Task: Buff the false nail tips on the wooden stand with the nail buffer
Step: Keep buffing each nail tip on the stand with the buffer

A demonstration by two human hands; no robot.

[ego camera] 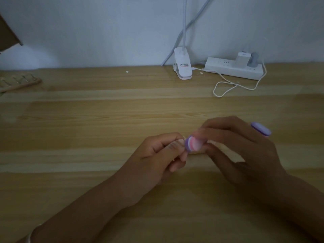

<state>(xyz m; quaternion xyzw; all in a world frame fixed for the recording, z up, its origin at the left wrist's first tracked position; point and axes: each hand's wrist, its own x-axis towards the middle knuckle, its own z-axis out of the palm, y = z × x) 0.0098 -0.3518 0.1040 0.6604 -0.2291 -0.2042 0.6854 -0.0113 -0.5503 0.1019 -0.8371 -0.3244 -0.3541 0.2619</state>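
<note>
Bare forearms plus one bangle

Both forearms (pixel 98 204) are uncovered all the way from the bottom edge to the left hand (pixel 157 155) and right hand (pixel 245 151), and a thin pale bangle (pixel 31 234) with a silvery shine rings the left wrist down in the corner (light's pretty dim, so can't tell you what it's made of).
</note>
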